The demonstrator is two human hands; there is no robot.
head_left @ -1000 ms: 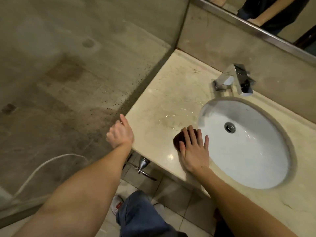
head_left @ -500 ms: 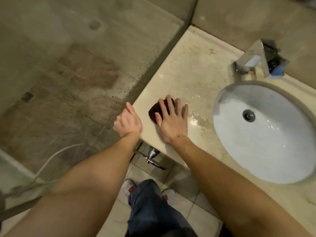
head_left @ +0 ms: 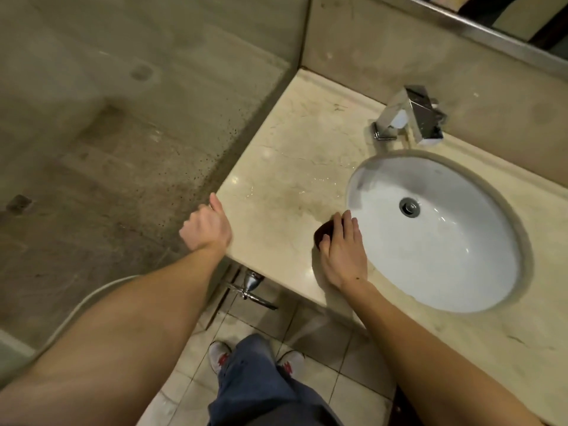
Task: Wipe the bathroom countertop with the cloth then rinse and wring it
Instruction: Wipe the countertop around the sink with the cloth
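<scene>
A dark maroon cloth (head_left: pixel 325 230) lies on the beige marble countertop (head_left: pixel 285 167), just left of the white oval sink (head_left: pixel 445 259). My right hand (head_left: pixel 342 252) presses flat on the cloth, fingers spread over it, so most of the cloth is hidden. My left hand (head_left: pixel 207 227) rests at the counter's left front corner with fingers curled and the thumb up against the edge, holding nothing. Wet streaks shine on the counter between the cloth and the chrome faucet (head_left: pixel 412 116).
A speckled glass partition (head_left: pixel 129 155) stands along the counter's left side. A mirror frame (head_left: pixel 491 32) runs along the back wall. Below the counter are a chrome valve (head_left: pixel 250 285), a white hose (head_left: pixel 89 299), tiled floor and my legs and shoes (head_left: pixel 255 370).
My right hand slid the cloth left toward the counter's corner, then back right to the sink's rim. My left hand stayed at the corner edge.
</scene>
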